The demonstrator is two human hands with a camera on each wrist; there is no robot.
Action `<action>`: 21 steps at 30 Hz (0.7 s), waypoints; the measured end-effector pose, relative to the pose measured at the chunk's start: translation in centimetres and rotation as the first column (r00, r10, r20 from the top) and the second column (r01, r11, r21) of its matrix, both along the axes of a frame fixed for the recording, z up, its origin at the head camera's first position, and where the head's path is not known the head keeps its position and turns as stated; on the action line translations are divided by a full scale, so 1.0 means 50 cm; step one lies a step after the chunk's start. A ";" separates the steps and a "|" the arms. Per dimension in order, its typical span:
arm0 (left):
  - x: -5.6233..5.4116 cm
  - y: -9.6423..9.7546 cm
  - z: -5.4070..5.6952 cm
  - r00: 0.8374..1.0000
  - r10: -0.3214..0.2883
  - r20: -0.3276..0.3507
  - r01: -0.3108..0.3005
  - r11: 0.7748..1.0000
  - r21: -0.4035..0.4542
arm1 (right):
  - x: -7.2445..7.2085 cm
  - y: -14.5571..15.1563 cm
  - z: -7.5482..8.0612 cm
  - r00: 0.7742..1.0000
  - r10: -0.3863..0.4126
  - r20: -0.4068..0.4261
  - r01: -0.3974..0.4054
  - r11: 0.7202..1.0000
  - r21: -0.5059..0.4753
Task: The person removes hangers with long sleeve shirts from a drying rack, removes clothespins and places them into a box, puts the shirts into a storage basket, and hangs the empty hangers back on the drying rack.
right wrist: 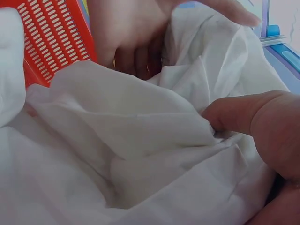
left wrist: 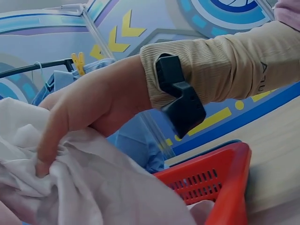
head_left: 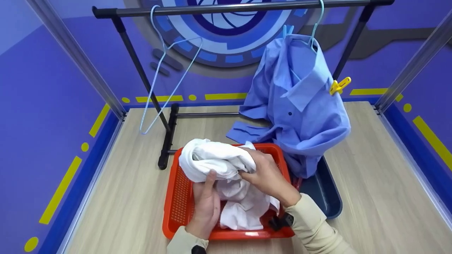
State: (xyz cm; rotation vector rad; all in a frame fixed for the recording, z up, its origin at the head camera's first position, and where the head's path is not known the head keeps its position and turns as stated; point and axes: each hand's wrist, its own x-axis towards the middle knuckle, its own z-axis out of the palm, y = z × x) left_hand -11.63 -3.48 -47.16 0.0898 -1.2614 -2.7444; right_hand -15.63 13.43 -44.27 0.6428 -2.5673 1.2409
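A bunched white garment [head_left: 219, 155] is held over the red basket [head_left: 169, 197], part of it trailing down inside. My left hand [head_left: 206, 206] grips its lower left side, thumb laid over the fabric. My right hand [head_left: 265, 173] pinches the garment's right side; in the right wrist view its thumb [right wrist: 248, 112] presses into the folds. Seen from the left wrist, the fingers of the right hand [left wrist: 89, 103] dig into the crumpled white cloth [left wrist: 103, 173].
A blue shirt [head_left: 307, 106] hangs on a hanger from the black rack [head_left: 240, 7], with a yellow clothespin [head_left: 339, 85] on it. To the left hangs a bare light-blue hanger [head_left: 159, 67]. A dark tray [head_left: 332, 197] lies partly behind the basket.
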 end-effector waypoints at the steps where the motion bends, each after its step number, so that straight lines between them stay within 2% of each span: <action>1: -0.003 -0.007 0.003 0.999 0.033 -0.008 -0.033 0.999 -0.002 | 0.000 0.001 -0.001 1.000 0.000 -0.004 0.000 1.000 0.007; 4: -0.014 -0.028 0.014 0.994 0.101 -0.040 -0.102 0.994 -0.024 | -0.001 0.004 -0.003 1.000 0.010 -0.010 -0.010 1.000 0.022; 6: -0.021 -0.040 0.023 0.990 0.136 -0.036 -0.137 0.989 -0.051 | -0.002 0.006 -0.003 1.000 0.021 0.000 -0.021 0.999 0.024; 11: -0.027 -0.060 0.036 0.982 0.182 0.059 -0.173 0.977 -0.126 | -0.002 0.003 -0.006 0.999 0.031 0.032 -0.032 0.999 0.025; 16: -0.026 -0.070 0.038 0.979 0.131 0.158 -0.105 0.982 -0.158 | -0.002 0.008 -0.006 0.995 0.052 0.080 -0.053 0.999 0.010; 21: -0.023 -0.089 0.031 0.963 0.088 0.256 -0.024 0.970 -0.241 | -0.008 0.020 -0.003 0.983 0.089 0.161 -0.083 0.995 -0.048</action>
